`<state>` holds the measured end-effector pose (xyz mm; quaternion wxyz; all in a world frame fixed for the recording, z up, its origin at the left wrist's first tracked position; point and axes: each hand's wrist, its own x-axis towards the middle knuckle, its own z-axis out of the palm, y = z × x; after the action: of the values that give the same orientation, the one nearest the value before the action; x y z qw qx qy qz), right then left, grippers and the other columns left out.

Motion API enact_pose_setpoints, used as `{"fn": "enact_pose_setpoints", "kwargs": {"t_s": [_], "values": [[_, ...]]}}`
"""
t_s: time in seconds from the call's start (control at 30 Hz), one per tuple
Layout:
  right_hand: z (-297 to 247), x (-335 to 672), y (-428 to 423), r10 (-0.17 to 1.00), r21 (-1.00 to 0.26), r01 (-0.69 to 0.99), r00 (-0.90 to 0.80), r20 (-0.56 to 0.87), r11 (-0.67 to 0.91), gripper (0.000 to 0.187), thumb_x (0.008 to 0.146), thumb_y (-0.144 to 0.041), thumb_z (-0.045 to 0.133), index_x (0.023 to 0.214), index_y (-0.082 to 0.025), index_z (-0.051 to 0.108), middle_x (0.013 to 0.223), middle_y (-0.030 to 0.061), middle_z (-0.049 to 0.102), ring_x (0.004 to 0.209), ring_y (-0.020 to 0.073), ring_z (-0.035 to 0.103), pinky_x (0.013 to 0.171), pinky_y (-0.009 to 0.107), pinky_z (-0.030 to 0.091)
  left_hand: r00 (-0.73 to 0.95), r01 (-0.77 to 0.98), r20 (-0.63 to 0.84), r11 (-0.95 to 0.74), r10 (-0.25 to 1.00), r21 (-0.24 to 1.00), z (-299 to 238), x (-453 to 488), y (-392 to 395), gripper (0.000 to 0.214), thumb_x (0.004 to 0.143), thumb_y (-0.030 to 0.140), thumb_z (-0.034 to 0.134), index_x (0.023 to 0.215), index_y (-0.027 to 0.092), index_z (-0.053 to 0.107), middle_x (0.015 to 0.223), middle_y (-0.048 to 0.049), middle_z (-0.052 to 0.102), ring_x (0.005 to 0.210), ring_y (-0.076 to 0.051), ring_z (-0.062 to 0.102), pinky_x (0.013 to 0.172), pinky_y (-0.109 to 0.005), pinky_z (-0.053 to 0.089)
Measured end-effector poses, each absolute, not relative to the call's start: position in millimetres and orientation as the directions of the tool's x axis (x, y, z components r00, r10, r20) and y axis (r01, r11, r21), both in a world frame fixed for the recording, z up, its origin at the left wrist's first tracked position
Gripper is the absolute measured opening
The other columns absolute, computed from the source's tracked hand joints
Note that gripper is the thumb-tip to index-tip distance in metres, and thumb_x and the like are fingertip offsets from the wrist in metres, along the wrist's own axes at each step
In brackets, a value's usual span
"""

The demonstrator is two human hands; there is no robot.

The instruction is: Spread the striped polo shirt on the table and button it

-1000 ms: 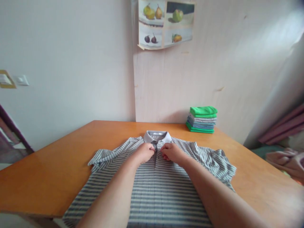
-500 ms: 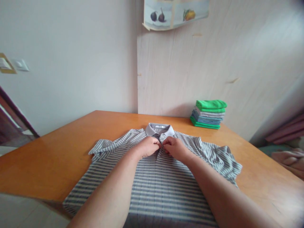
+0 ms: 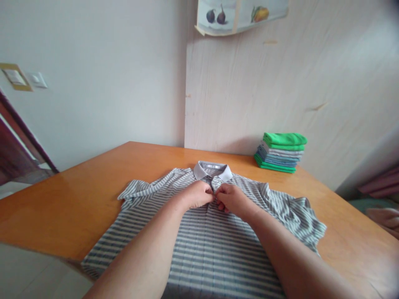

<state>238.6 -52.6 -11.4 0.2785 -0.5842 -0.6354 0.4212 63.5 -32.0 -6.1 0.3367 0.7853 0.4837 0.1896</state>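
Striped polo shirt (image 3: 205,245) lay flat, front up, on orange table (image 3: 77,195), collar (image 3: 213,170) toward wall. Left hand (image 3: 197,194) and right hand (image 3: 232,199) pinched placket just below collar, fingers closed on fabric. Folded clothes stack (image 3: 282,152) stood well apart at far right edge; fruit poster (image 3: 240,14) above. Nothing blocked hands. Versus half second earlier: same pinch on placket, view shifted slightly left.

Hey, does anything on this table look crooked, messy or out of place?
Only small things. The striped polo shirt lies front up, but its sleeve on the right is rumpled and bunched, while the other lies flatter. The folded clothes stack looks neat.
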Motion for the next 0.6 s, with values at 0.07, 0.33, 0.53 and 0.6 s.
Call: {"fn": "enact_pose_setpoints", "kwargs": {"t_s": [0.07,0.33,0.53,0.6], "values": [[-10.7,238.5,-53.0,0.975,-0.877,0.478,-0.166,-0.146,-0.05,0.011,0.076,-0.009,0.052,0.075,-0.019,0.057,0.056,-0.0029,0.061,0.049,0.0108,0.06,0.042,0.017,0.042,0.439,0.645,-0.013,-0.305,0.899,0.701,-8.0,64.2,-31.3,0.016,0.067,0.02,0.058,0.074,0.016,0.072,0.07,-0.0013,0.07,0.07,-0.018,0.061,0.059,-0.024,0.041],[-4.1,237.5,-57.5,0.968,-0.894,0.441,-0.18,-0.176,-0.081,0.012,0.077,-0.009,0.051,0.072,-0.018,0.055,0.05,-0.004,0.058,0.042,0.0087,0.055,0.038,0.016,0.039,0.351,0.672,-0.023,-0.235,0.936,0.702,0.4,66.2,-36.1,0.012,0.069,0.024,0.056,0.068,0.016,0.064,0.063,0.0013,0.06,0.065,-0.016,0.054,0.054,-0.024,0.034],[-3.3,236.6,-59.0,0.961,-0.869,0.492,-0.207,-0.181,-0.057,0.011,0.077,-0.011,0.055,0.07,-0.018,0.057,0.05,-0.004,0.057,0.044,0.0086,0.054,0.039,0.016,0.036,0.332,0.664,-0.047,-0.198,0.942,0.721,5.8,68.0,-39.6,0.01,0.068,0.024,0.056,0.062,0.016,0.059,0.061,0.0022,0.056,0.064,-0.015,0.051,0.054,-0.024,0.033],[-2.7,236.7,-59.8,0.961,-0.858,0.51,-0.206,-0.187,-0.057,0.011,0.078,-0.012,0.056,0.069,-0.017,0.058,0.049,-0.0041,0.056,0.044,0.008,0.053,0.04,0.016,0.036,0.326,0.656,-0.054,-0.185,0.944,0.732,6.0,68.3,-40.2,0.01,0.068,0.023,0.056,0.061,0.016,0.058,0.06,0.0024,0.054,0.062,-0.014,0.049,0.053,-0.024,0.033]]}}
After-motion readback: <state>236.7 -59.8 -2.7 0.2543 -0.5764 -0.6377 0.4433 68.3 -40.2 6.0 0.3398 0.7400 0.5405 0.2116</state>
